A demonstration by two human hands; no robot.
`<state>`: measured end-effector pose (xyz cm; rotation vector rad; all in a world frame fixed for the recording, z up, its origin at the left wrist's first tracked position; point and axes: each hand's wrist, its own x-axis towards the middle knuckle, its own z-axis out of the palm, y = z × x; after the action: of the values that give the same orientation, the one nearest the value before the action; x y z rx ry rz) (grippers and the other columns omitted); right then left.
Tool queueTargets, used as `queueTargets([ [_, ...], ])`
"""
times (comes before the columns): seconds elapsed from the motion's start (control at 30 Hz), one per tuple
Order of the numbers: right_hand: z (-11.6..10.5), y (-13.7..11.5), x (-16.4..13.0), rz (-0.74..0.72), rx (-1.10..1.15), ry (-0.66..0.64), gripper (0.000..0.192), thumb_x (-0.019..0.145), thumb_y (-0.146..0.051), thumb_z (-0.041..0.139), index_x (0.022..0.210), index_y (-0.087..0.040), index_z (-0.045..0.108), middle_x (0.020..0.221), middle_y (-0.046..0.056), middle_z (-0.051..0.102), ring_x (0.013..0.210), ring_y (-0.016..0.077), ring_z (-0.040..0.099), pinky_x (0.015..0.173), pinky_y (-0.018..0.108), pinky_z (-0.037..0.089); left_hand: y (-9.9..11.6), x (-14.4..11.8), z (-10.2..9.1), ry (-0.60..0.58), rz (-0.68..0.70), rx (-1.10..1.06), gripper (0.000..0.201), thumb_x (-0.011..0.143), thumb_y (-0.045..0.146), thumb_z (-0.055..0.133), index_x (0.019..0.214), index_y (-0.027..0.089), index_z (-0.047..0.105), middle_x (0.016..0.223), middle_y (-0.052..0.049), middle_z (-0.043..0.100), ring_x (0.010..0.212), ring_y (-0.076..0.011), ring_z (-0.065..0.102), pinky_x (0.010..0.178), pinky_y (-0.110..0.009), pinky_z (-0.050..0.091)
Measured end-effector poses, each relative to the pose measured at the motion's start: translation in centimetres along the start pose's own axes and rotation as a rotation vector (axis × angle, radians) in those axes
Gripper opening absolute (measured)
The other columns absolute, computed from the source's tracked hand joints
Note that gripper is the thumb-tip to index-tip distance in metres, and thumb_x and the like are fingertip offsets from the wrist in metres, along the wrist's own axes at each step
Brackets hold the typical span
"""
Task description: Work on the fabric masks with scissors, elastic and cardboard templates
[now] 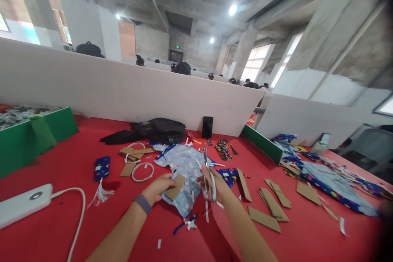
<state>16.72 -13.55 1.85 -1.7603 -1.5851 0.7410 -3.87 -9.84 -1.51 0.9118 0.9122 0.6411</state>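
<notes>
Brown cardboard piece (175, 186) pinched in left hand (158, 188), steel scissors (208, 176) gripped in right hand (215, 184)

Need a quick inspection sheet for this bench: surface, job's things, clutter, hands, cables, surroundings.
Surface: red table, strewn with scraps.
Job's things: light blue fabric; cardboard piece; scissors.
Clutter: cardboard strips, patterned cloth, black bag, dark phone standing against the partition.
Hands: left hand holds the cardboard piece on the fabric; right hand grips the scissors, blades pointing up.
Cables: white cable from a white power bank; coiled white cable.
Surroundings: white partitions, green bin, people beyond.
</notes>
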Motion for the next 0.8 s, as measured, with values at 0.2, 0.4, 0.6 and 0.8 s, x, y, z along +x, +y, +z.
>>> queueTargets([
  [0.2,-1.7,-0.7,3.9,-0.039,-0.257,0.118,0.030,0.077,-0.035,0.057,0.100,-0.016,0.051,0.096,0.009,0.064,0.091,0.0230,0.060,0.074,0.029,0.041,-0.2,-0.1,-0.2,0.021,-0.032,0.030,0.028,0.051,0.016,0.065,0.078,0.016,0.056,0.067,-0.004,0.067,0.063,-0.0202,0.064,0.061,-0.031,0.049],
  [0.4,0.9,-2.4,9.1,-0.076,-0.436,0.069,0.036,0.075,-0.030,0.062,0.107,-0.019,0.051,0.106,0.009,0.063,0.100,0.0209,0.058,0.076,0.025,0.038,-0.3,-0.3,-0.1,0.020,-0.037,0.053,0.029,0.049,0.014,0.064,0.076,0.016,0.055,0.065,-0.001,0.066,0.059,-0.0178,0.063,0.056,-0.027,0.048],
  [0.6,4.0,-3.1,12.3,-0.078,-0.570,0.061,0.036,0.078,-0.028,0.056,0.110,-0.015,0.048,0.097,0.013,0.065,0.091,0.0232,0.061,0.071,0.028,0.039,-0.6,0.0,-0.2,0.024,-0.037,0.064,0.025,0.047,0.013,0.062,0.071,0.016,0.056,0.060,-0.001,0.064,0.056,-0.0181,0.062,0.053,-0.027,0.048],
  [0.8,5.2,-2.8,13.0,-0.182,-0.651,0.046,0.028,0.079,-0.015,0.048,0.107,-0.016,0.049,0.090,0.010,0.064,0.085,0.0203,0.061,0.070,0.027,0.038,-0.8,0.6,-0.3,0.024,-0.049,0.051,0.026,0.045,0.008,0.057,0.070,0.013,0.061,0.061,-0.003,0.065,0.056,-0.0177,0.061,0.053,-0.027,0.047],
])
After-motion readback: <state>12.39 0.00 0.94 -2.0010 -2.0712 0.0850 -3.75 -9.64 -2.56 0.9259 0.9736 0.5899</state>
